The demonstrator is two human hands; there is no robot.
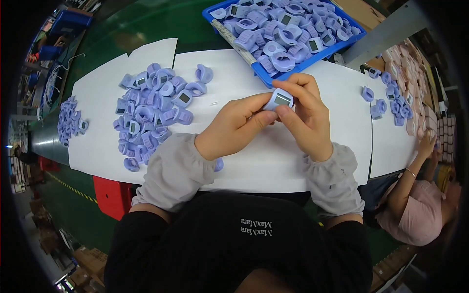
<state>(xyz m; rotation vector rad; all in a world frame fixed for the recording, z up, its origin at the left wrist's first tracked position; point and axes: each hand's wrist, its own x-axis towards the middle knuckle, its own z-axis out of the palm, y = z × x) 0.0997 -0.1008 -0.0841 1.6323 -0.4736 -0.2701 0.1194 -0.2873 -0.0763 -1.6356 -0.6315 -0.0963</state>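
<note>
Above the white table sheet, both my hands hold one small lavender ring-shaped device with its grey screen turned up. My left hand pinches its left side, the thumb at the lower edge. From the right, my right hand closes on it, thumb below and fingers over the top. The device's underside is hidden by my fingers. To the left lies a loose heap of similar lavender devices, some with screens showing. Another lavender piece peeks out beside my left sleeve.
A blue tray full of the same devices stands at the far side, beside a grey post. Smaller groups lie at the far left and right. A co-worker sits at right by pale pink pieces. A red stool stands lower left.
</note>
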